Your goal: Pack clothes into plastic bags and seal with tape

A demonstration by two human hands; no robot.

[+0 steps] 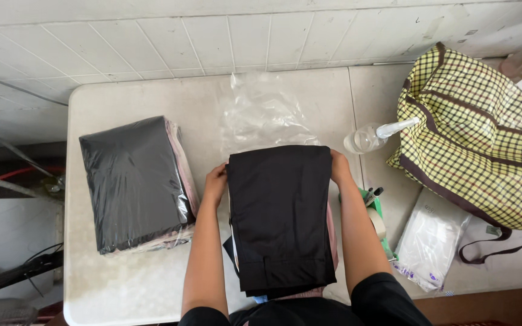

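The 2 hands grip the far corners of a folded black garment: the left hand (215, 183) pinches its left top edge with curled fingers, and the right hand (340, 167) clasps its right top edge the same way. Both forearms run down either side of it toward the camera.

The folded black garment (282, 220) is the landmark here. It lies flat on a pale, speckled table (128, 284), a neat tall rectangle of smooth matte fabric with a stitched band near its closer end. It rests on top of a few more folded pieces, whose pinkish edges peek out beneath it. The fold looks finished and squared.

Just beyond the garment, touching its far edge, lies a clear, crinkled plastic bag (264, 111), empty and flat. The garment is not yet inside it.

Left of the garment, well apart, sits a stack of bagged garments (134, 184), glossy under tight plastic, black on top with pink layers showing at the side. That stack appears already packed.

Right of the garment, near its far corner, a clear spray bottle (374, 136) lies on its side. Further right slumps a yellow checked tote bag (478, 139) with dark brown trim, and below it a packet of clear bags (430, 238), white and slightly rumpled.
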